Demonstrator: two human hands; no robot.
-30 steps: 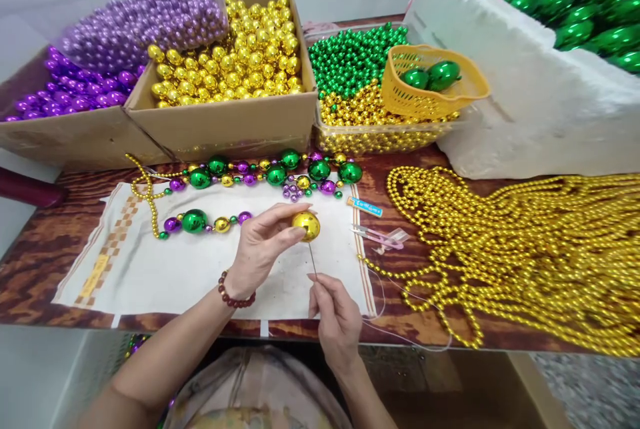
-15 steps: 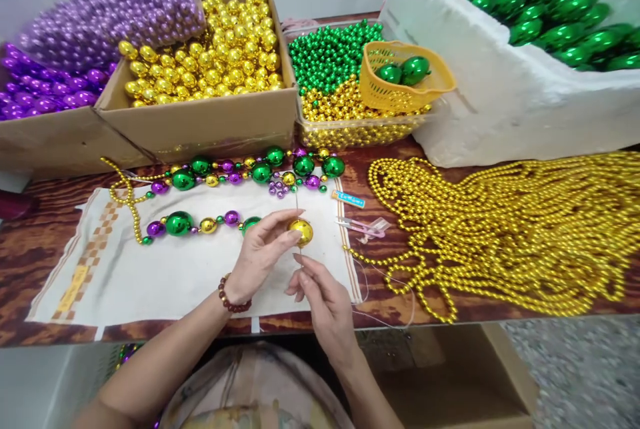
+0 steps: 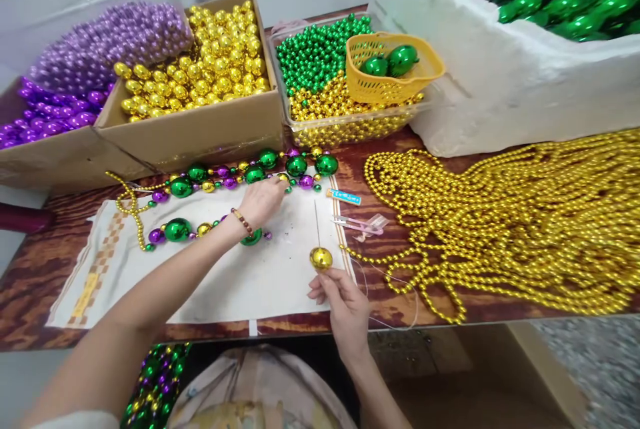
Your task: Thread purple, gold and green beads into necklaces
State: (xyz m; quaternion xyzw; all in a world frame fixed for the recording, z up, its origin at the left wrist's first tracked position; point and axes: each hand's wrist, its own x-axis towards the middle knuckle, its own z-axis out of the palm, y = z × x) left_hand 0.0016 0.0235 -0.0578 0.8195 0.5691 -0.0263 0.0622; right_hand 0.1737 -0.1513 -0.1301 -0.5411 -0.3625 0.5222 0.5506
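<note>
My right hand (image 3: pixel 345 305) pinches at the underside of a large gold bead (image 3: pixel 321 258), and a thin needle (image 3: pixel 317 223) stands up out of that bead. Over the white cloth (image 3: pixel 215 289), my left hand (image 3: pixel 263 201) reaches to the beads at the cloth's upper edge; its fingertips are together by a small gold bead, and what they hold is hidden. Strung green, purple and gold beads (image 3: pixel 177 229) lie on the cloth, partly behind my left wrist. A second strung row (image 3: pixel 296 165) runs along the top of the cloth.
Boxes of gold beads (image 3: pixel 190 82) and purple beads (image 3: pixel 55 112) stand behind. A clear tub (image 3: pixel 320 123) carries a yellow basket (image 3: pixel 395 89). A foam box (image 3: pixel 500 95) is at back right, above gold bead chains (image 3: pixel 490 229). Pink-handled snips (image 3: pixel 365 225) lie beside the cloth.
My left hand has let go of the large gold bead and moved up and left to the beads. My right hand has moved slightly right and down with the bead and needle.
</note>
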